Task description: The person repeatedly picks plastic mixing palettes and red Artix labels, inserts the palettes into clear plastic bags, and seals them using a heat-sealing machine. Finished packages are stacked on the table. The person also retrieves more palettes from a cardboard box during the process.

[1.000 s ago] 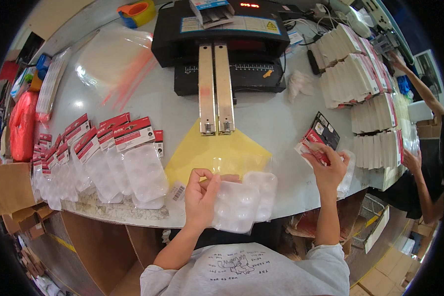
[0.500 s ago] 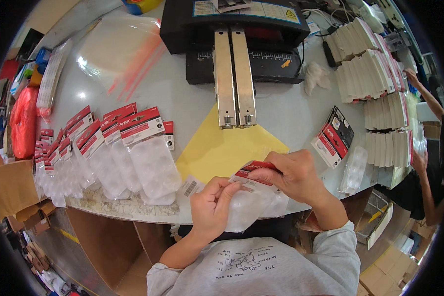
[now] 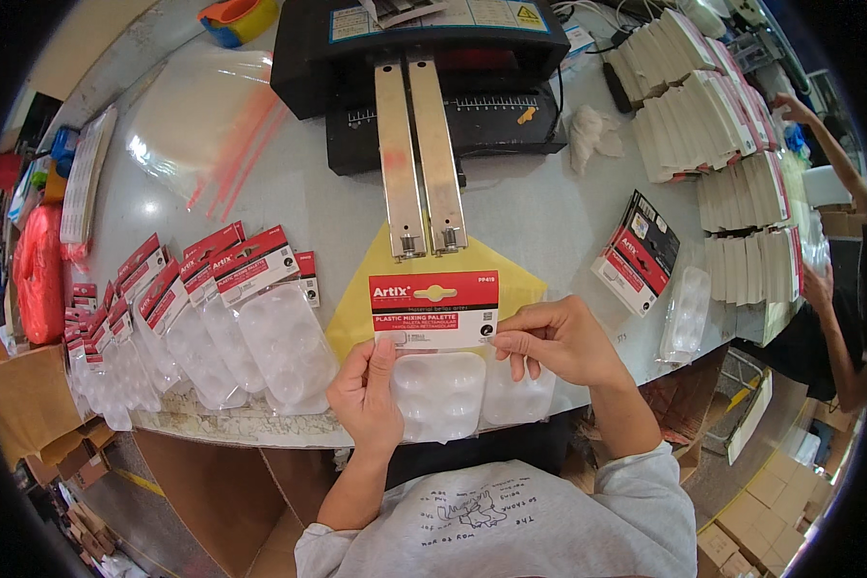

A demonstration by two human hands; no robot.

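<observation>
Between my two hands a red and white header card (image 3: 433, 313) faces up flat, with a hang slot near its top. Below it shows a white plastic mixing palette (image 3: 440, 395) with rounded wells, in a clear bag. My left hand (image 3: 368, 395) grips the card's lower left corner, thumb on top. At its lower right corner, my right hand (image 3: 564, 342) is closed in a pinch, the other fingers curled. Another white palette (image 3: 520, 395) lies beneath the right hand. A yellow sheet (image 3: 352, 303) lies behind the card.
A black machine (image 3: 443, 125) with two metal bars stands at the back. Carded palettes (image 3: 289, 337) overlap at left, near clear bags (image 3: 193, 125). At right are black and red cards (image 3: 639, 255), a bagged palette (image 3: 687, 313) and stacked cards (image 3: 742, 193). Another person's hands (image 3: 819, 284) are at far right.
The header card, bent and gripped from above before, now lies flat and faces up. My right hand has moved down to its lower right corner. The whole view has shifted slightly.
</observation>
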